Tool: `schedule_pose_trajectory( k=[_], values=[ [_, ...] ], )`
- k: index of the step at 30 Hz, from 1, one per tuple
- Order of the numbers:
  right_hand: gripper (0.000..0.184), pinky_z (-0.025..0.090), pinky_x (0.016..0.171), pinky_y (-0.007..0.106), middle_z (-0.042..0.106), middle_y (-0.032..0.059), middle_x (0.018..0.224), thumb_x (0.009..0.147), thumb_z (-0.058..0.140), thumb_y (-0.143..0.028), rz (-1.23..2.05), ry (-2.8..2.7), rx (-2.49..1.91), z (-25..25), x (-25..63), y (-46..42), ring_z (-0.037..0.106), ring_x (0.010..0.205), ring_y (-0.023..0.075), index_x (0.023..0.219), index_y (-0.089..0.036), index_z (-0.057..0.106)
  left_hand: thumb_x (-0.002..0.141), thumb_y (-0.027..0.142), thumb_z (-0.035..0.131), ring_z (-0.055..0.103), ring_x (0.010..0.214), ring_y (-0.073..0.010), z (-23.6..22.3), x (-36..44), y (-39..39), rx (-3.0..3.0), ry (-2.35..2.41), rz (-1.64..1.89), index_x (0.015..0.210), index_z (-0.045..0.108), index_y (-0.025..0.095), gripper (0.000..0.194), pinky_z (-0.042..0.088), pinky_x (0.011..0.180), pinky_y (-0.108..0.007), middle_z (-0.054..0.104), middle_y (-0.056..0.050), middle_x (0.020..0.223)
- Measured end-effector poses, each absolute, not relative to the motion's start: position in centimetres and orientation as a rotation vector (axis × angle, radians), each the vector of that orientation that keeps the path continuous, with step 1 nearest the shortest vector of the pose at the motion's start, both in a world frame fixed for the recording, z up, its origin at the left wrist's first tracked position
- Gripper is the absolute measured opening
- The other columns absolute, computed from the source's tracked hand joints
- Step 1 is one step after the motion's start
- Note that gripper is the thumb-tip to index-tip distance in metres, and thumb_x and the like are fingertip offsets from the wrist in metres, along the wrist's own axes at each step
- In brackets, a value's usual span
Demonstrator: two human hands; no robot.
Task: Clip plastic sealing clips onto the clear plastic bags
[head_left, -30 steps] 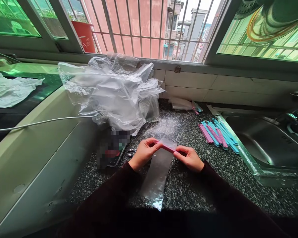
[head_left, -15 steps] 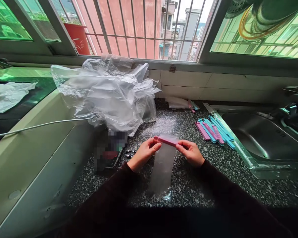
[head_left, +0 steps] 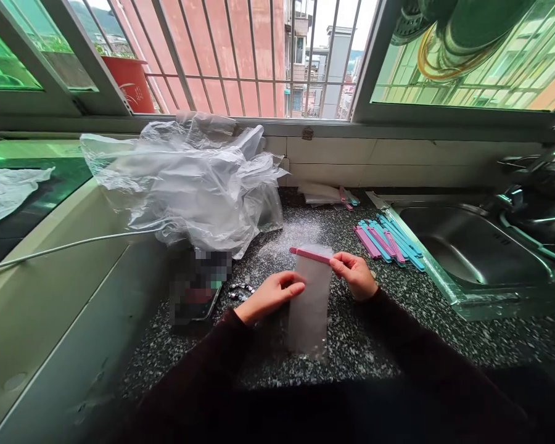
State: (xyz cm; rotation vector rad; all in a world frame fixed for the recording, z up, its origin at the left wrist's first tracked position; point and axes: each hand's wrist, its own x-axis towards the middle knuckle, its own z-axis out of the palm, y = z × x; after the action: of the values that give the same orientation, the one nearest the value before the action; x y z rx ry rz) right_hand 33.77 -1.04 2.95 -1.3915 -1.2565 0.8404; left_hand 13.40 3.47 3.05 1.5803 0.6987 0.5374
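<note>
A pink sealing clip lies across the top of a clear, flat plastic bag, which hangs down over the counter. My right hand pinches the right end of this clip between thumb and fingers. Lower down, my left hand is at the bag's left edge, thumb in front and fingers partly behind the film, closed on it. The clip's left end is free of my fingers. To the right lies a pile of pink and blue sealing clips.
Crumpled clear plastic is heaped at the back left, with a white cable running to it. A blurred-out phone-like object lies left of my hands. Flat bags rest by the wall. A steel sink is at right.
My left hand has let go of the clip's left end and moved down to the bag's left edge. My right hand still holds the clip's right end. The view has shifted slightly right.
</note>
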Motion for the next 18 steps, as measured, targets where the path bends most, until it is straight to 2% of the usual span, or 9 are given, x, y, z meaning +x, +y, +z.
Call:
schedule_pose_trajectory(
  k=[3,8,11,15,18],
  values=[
    [0.038,0.028,0.046,0.022,0.039,-0.0049,0.051,0.067,0.058,-0.053,0.927,-1.333,-1.383,3.0,32.7,-1.4,0.034,0.048,0.0078,0.061,-0.017,0.052,0.064,0.043,0.067,0.055,0.070,-0.0156,2.8,13.5,3.7,1.392,0.774,0.735,0.083,0.068,0.012,0.037,0.041,0.066,-0.025,0.066,-0.005,0.078],
    [0.039,0.039,0.058,0.025,0.057,-0.0001,0.067,0.065,0.062,-0.050,1.127,-1.471,-1.369,2.8,31.2,-1.7,0.048,0.060,0.0112,0.080,-0.014,0.059,0.060,0.045,0.070,0.052,0.058,-0.0106,2.4,13.5,3.9,1.005,0.789,0.927,0.078,0.068,0.010,0.039,0.040,0.058,-0.023,0.063,-0.002,0.066],
    [0.033,0.041,0.058,0.025,0.059,0.0010,0.065,0.067,0.062,-0.046,1.171,-1.594,-1.405,2.4,30.6,-1.9,0.050,0.060,0.0117,0.074,-0.014,0.060,0.059,0.043,0.072,0.052,0.056,-0.0105,2.2,13.5,4.1,0.974,0.790,0.983,0.075,0.068,0.010,0.037,0.040,0.056,-0.022,0.062,-0.002,0.063],
    [0.028,0.039,0.053,0.024,0.055,-0.0003,0.056,0.073,0.057,-0.040,0.966,-1.721,-1.427,1.9,30.4,-2.3,0.047,0.054,0.0104,0.062,-0.015,0.056,0.060,0.042,0.071,0.054,0.059,-0.0121,2.2,13.6,4.2,0.967,0.759,0.976,0.074,0.069,0.010,0.035,0.042,0.059,-0.023,0.064,-0.003,0.061],
    [0.026,0.041,0.054,0.024,0.058,0.0002,0.066,0.074,0.058,-0.039,0.609,-1.651,-1.479,1.9,31.0,-2.5,0.048,0.054,0.0106,0.086,-0.016,0.058,0.061,0.040,0.070,0.056,0.063,-0.0130,2.1,13.5,4.3,0.958,0.752,1.029,0.076,0.070,0.010,0.033,0.043,0.063,-0.024,0.066,-0.004,0.065]
  ],
)
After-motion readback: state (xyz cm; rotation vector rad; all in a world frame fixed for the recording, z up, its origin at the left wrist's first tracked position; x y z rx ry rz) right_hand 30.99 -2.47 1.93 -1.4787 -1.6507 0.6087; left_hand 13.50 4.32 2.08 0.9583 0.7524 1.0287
